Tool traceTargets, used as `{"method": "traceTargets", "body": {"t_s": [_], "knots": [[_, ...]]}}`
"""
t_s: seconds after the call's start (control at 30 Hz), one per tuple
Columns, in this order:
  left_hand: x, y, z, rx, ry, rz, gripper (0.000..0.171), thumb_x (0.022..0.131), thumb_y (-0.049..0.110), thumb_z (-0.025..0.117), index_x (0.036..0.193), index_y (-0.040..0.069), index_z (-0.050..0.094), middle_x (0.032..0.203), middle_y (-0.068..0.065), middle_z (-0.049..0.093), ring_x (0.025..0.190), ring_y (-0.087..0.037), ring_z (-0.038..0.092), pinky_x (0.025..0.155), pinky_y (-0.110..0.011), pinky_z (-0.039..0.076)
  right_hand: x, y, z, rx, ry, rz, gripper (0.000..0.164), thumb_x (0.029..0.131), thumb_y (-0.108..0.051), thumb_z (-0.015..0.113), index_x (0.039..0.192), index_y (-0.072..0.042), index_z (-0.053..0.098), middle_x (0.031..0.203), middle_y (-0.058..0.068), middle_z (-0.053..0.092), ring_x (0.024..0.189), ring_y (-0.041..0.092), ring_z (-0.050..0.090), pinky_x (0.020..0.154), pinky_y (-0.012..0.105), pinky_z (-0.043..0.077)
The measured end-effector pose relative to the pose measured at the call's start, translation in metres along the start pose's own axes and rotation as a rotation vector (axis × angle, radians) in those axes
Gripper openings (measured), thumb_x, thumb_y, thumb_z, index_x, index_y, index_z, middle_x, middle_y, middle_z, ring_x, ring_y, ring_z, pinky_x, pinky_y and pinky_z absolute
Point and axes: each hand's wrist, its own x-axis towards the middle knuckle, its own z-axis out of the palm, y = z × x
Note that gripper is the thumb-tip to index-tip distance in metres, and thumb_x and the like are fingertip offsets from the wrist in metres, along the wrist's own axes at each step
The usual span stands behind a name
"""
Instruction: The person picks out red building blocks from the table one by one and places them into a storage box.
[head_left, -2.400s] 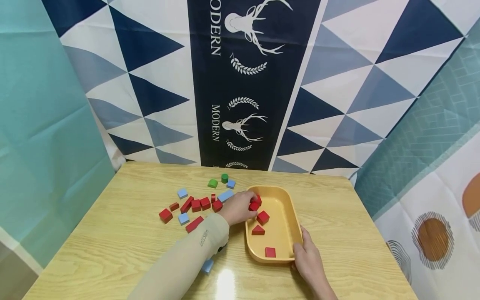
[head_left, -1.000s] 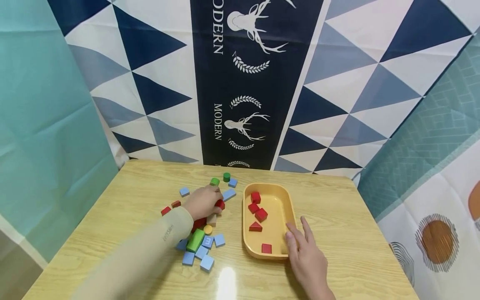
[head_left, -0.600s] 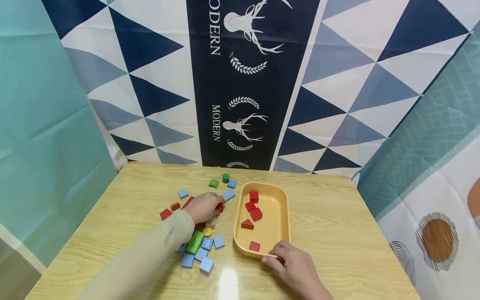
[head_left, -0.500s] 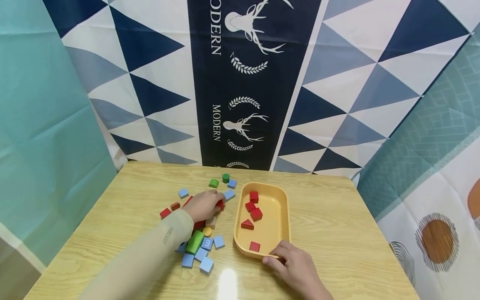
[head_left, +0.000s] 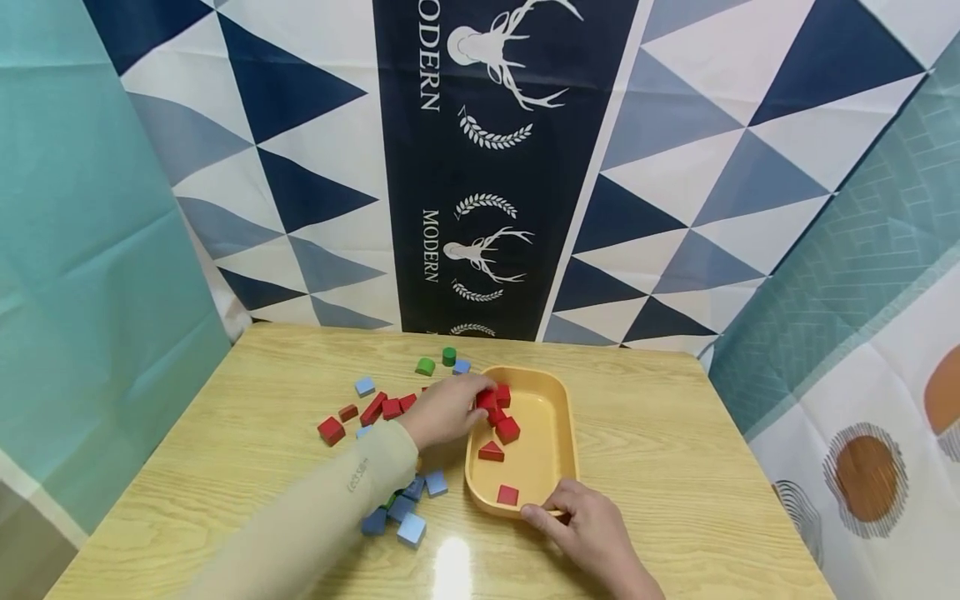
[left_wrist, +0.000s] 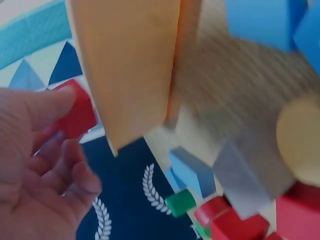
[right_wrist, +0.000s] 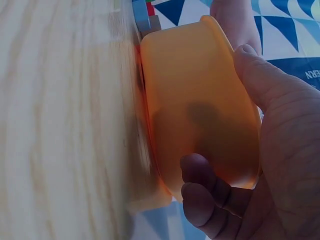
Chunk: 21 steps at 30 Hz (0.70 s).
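Observation:
My left hand (head_left: 446,408) pinches a red block (head_left: 486,401) over the left rim of a yellow plastic bin (head_left: 536,450). In the left wrist view, the thumb presses on that red block (left_wrist: 80,112), next to the bin's outer wall (left_wrist: 125,65). Several red blocks lie inside the bin, among them a triangular block (head_left: 491,452) and a square one (head_left: 507,495). At the near right corner my right hand (head_left: 588,533) grips the bin's rim. The right wrist view shows its thumb at the rim and its curled fingertips (right_wrist: 197,205) by the bin wall (right_wrist: 185,75).
Left of the bin lie loose red blocks (head_left: 331,431) and blue blocks (head_left: 411,530), several partly hidden by the left sleeve (head_left: 322,500). Green blocks (head_left: 425,367) sit further back. A grey block (left_wrist: 252,170) shows in the left wrist view. Patterned cloth (head_left: 480,167) hangs behind the table.
My left hand has carried a red block rightward from the pile to the bin. Earlier, the right hand loosened, then gripped the near corner again, and the bin shifted slightly left.

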Motion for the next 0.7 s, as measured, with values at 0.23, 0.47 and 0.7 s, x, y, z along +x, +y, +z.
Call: {"method": "traceTargets", "body": {"t_s": [0.23,0.47,0.7], "knots": [[0.001,0.004,0.016,0.128,-0.074,0.047,0.042,0.099,0.026,0.078,0.138,0.014,0.068,0.132,-0.002,0.075,0.116,-0.02,0.071,0.108,-0.037,0.058,0.001,0.0,0.002,0.004,0.018,-0.028,0.03,0.09,-0.045,0.084,0.065,-0.034,0.07,0.071,-0.027,0.048,0.063,-0.009,0.042,0.059,0.016,0.04],[0.005,0.011,0.021,0.231,-0.108,0.036,0.036,0.098,0.029,0.08,0.129,0.015,0.071,0.12,0.0,0.076,0.103,-0.016,0.071,0.101,-0.033,0.06,0.002,0.001,0.002,0.012,0.021,-0.032,0.03,0.09,-0.044,0.084,0.065,-0.036,0.069,0.071,-0.027,0.048,0.063,-0.009,0.042,0.059,0.016,0.04],[0.009,0.018,0.024,0.389,-0.153,0.044,0.026,0.093,0.033,0.084,0.114,0.019,0.077,0.094,0.004,0.076,0.09,-0.016,0.063,0.088,-0.032,0.06,0.001,0.002,0.005,-0.002,0.065,-0.059,0.031,0.088,-0.042,0.086,0.064,-0.039,0.067,0.071,-0.029,0.044,0.063,-0.01,0.04,0.058,0.015,0.038]]}}
